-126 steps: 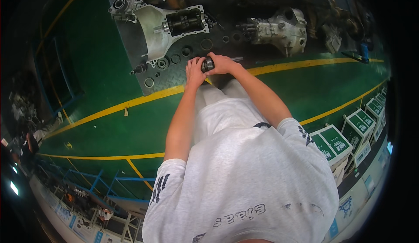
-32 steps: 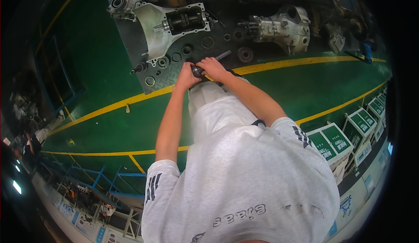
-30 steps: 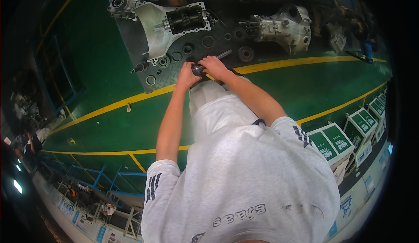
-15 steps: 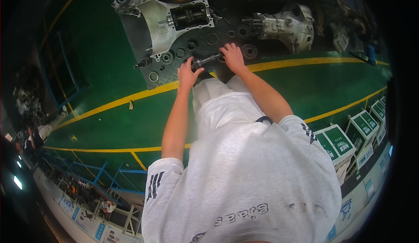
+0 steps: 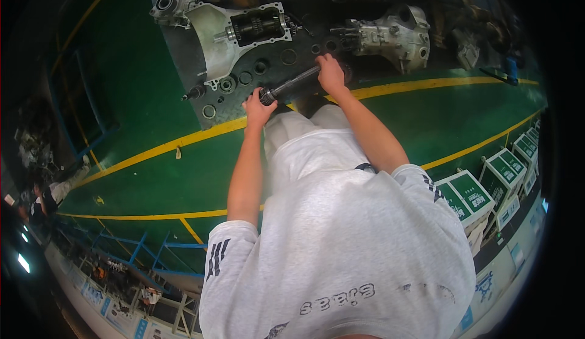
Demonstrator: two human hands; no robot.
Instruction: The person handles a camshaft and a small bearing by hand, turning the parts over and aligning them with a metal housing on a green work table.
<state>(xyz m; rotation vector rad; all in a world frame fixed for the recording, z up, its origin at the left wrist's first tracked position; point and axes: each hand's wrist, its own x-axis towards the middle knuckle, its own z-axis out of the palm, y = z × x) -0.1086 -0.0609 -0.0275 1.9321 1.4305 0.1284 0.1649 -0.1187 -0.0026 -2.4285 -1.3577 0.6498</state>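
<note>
A dark metal gear shaft (image 5: 295, 83) lies slantwise between my two hands, over the near edge of the dark work surface. My left hand (image 5: 259, 109) is closed round its lower left end, where a toothed gear (image 5: 267, 97) sits. At the upper right end, my right hand (image 5: 331, 76) has its fingers closed on the shaft's tip. Just beyond the shaft lie several rings and bearings, among them a thin ring (image 5: 288, 57) and a thicker ring (image 5: 261, 66). A toothed part beside my right hand is mostly hidden by it.
An open silver housing (image 5: 210, 40) with gears inside stands at the far left. Another gearbox housing (image 5: 396, 37) is at the far right. A short dark shaft (image 5: 194, 93) and a pale ring (image 5: 209, 111) lie left of my hands. White-green boxes (image 5: 466, 196) stand behind, right.
My right hand has moved right and farther out, away from my left hand. More of the shaft's length now shows between them. The whole view has shifted slightly.
</note>
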